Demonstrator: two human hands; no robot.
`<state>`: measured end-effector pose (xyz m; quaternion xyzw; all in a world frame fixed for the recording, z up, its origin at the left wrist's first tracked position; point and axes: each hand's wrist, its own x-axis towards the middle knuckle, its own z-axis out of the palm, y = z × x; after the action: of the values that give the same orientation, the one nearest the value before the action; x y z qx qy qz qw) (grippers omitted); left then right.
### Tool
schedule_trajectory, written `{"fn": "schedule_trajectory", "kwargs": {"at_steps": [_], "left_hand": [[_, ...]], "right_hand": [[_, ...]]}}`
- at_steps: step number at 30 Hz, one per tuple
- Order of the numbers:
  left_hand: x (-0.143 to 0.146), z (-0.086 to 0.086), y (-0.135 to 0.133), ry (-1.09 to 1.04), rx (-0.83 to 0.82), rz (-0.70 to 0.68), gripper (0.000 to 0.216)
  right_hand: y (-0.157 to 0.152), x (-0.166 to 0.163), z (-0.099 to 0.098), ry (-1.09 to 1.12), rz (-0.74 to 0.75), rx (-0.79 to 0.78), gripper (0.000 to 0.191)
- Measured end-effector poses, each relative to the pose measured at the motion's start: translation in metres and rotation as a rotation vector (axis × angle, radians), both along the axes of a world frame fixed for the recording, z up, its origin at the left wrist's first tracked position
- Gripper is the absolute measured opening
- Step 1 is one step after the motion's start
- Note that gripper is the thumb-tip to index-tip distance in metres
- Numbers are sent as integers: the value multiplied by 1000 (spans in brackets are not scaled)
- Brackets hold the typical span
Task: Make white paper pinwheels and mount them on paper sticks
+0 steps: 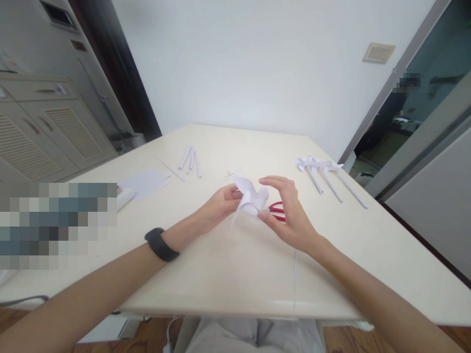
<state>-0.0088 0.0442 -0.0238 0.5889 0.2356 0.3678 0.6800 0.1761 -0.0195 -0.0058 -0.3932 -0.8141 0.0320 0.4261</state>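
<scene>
Filling most of the space in front of the seated person, the pale counter [228, 279] carries this paper work at several stages. Over on the right lie three pinwheels [312, 163] on rolled sticks [353, 191], finished by the look of them; on the left, white sheets [142, 182] seem unused, and past them several bare tubes [192, 161] have no heads. In the middle, the left hand's [222, 201] grip pinches a loose pinwheel head [253, 198], its vanes curled in; a stick is what it appears to lack. The right hand [292, 218] is spread, nothing clasped, its thumb at the paper's edge, though I can't tell how firmly. Some left fingertips vanish behind the folds. The right hand partly covers red-handled scissors [276, 211], and small scraps [228, 175] beyond are too faint to identify.
</scene>
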Motion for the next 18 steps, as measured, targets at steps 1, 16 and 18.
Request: {"fn": "schedule_trajectory", "kwargs": {"at_steps": [1, 16, 18], "left_hand": [[0, 1, -1, 5, -4, 3, 28], [-2, 10, -6, 24, -57, 11, 18], [-2, 9, -6, 13, -53, 7, 18]], "right_hand": [[0, 1, 1, 4, 6, -1, 49], [4, 4, 1, 7, 32, -36, 56], [3, 3, 0, 8, 32, -35, 56]]}}
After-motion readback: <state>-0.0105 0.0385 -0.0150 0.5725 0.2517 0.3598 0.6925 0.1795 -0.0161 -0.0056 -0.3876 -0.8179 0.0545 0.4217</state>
